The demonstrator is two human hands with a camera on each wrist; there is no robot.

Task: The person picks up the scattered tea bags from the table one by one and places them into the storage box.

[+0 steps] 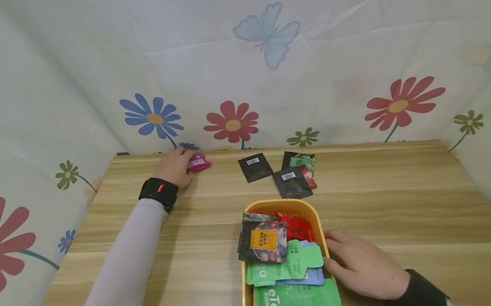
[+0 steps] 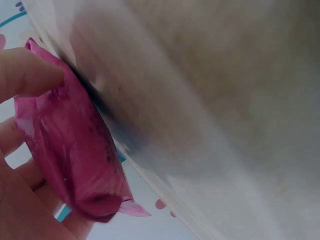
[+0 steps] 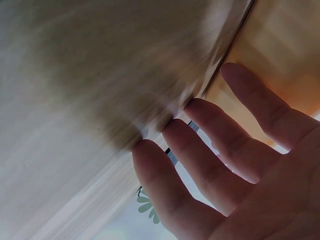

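Observation:
At the table's far left edge, my left hand (image 1: pixel 175 168) grips a shiny pink packet (image 1: pixel 198 163). The left wrist view shows the thumb (image 2: pixel 35 75) across the front of the crinkled packet, with fingers behind it. My right hand (image 1: pixel 365 264) rests on the table beside a yellow plastic bin (image 1: pixel 318 223), its fingertips right at the bin's side wall. In the right wrist view the fingers (image 3: pixel 225 140) are spread and loosely bent, holding nothing. Inside the bin lie a black packet with an orange label (image 1: pixel 263 239), a red packet (image 1: pixel 297 228) and green tea sleeves (image 1: pixel 296 303).
Behind the bin, a black sachet (image 1: pixel 255 168) lies flat on the wooden table (image 1: pixel 391 192). To its right another black sachet (image 1: pixel 293 184) overlaps a green-and-red printed packet (image 1: pixel 303 160). A flower-printed cloth (image 1: pixel 332 77) hangs along the table's back and sides.

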